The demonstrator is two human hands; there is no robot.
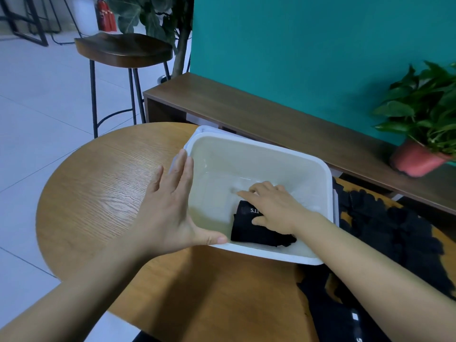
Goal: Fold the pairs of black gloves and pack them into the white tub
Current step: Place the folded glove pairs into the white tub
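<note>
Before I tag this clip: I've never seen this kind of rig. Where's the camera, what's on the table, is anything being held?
There is no machine here. A person works with two bare hands, and the one picture comes from a camera worn on their head, looking forward and down.

On the round wooden table stands the white tub. The left hand lies flat against the tub's left side, fingers straight and thumb on the near rim, apparently steadying it. The right hand reaches inside and rests on a folded black glove bundle lying on the tub's floor near the front wall. It seems to press the bundle down rather than grip it.

Right of the tub lies a heap of loose black gloves, not yet packed. Behind are a stool and a potted plant.
</note>
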